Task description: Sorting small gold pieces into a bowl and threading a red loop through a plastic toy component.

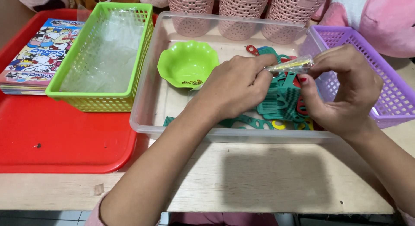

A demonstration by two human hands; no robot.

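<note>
1. Clear plastic sleeve [290,65], small and narrow, with something thin and yellow inside; I see it held level between both hands above the clear tray [142,122].
2. Left hand [235,85]: fingers pinched together on the sleeve's left end. Right hand [346,89]: thumb and forefinger pinched on its right end. Both grips are closed on the sleeve.
3. Judgement on progress: this one piece looks bagged or nearly so, with the sealing or closing in hand.
4. Left to do, as I judge it: a heap of green combs [276,100] and small coloured plastic pieces lies loose in the tray under the hands.
5. Green basket [99,102] holds a stack of clear empty sleeves, so supply is ample.
6. Purple basket [389,113] sits just right of the tray; I cannot tell what is in it.
7. Green bowl [188,64] in the tray holds a few tiny dark bits.
</note>
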